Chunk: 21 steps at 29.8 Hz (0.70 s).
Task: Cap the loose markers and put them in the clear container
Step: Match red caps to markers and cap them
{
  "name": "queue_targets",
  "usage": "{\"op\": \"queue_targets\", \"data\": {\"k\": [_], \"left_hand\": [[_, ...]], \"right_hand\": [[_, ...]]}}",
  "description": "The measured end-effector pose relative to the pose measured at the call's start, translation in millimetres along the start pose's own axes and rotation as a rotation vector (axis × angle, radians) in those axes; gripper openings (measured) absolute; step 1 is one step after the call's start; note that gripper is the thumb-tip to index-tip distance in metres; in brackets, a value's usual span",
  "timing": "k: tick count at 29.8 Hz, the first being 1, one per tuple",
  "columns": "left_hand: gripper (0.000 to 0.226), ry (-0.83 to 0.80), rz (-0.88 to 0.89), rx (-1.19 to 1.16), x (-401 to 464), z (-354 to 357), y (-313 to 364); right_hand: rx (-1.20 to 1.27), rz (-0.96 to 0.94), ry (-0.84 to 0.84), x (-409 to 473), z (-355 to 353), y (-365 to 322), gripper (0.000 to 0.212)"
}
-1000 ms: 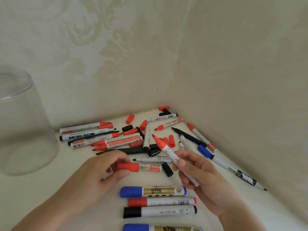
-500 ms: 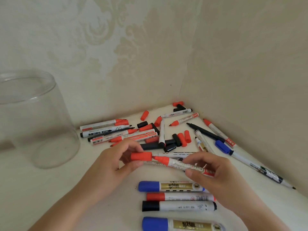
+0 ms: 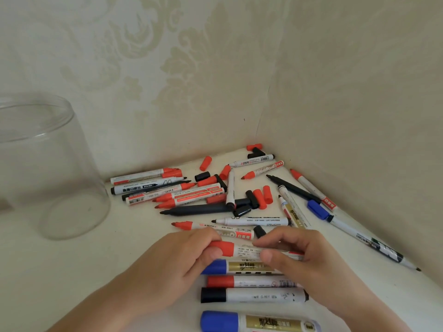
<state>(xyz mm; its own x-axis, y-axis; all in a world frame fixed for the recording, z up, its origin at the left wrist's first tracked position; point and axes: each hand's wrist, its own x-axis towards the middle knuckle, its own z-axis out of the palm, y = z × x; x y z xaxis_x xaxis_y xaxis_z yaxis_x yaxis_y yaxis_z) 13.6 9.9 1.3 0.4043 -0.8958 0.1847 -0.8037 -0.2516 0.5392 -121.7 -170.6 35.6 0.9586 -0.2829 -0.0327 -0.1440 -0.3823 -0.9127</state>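
the left hand (image 3: pixel 172 262) pinches the red cap (image 3: pixel 221 248) and the right hand (image 3: pixel 302 257) grips the white printed barrel of the red marker (image 3: pixel 249 251), held level just above a row of 4 capped markers (image 3: pixel 254 294). the clear container (image 3: pixel 48 168) stands upright at far left, well apart.
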Motion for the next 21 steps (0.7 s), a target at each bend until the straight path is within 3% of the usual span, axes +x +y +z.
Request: {"op": "queue_targets", "data": {"k": [5, 11, 16, 21], "left_hand": [[0.083, -0.03, -0.023, 0.014, 0, -2, 3], [0.063, -0.025, -0.024, -0.022, -1, -2, 4], [0.04, 0.157, 0.003, 0.048, 2, -9, -8], [0.019, 0.194, -0.035, 0.104, 2, -15, -23]], "right_hand": [[0.042, -0.006, -0.001, -1, 2, -1, 0.016], [0.015, -0.047, 0.017, -1, 6, -2, 0.015], [-0.293, -0.227, 0.155, 9, 10, 11, 0.024], [-0.516, -0.309, 0.182, 15, 15, 25, 0.03]]}}
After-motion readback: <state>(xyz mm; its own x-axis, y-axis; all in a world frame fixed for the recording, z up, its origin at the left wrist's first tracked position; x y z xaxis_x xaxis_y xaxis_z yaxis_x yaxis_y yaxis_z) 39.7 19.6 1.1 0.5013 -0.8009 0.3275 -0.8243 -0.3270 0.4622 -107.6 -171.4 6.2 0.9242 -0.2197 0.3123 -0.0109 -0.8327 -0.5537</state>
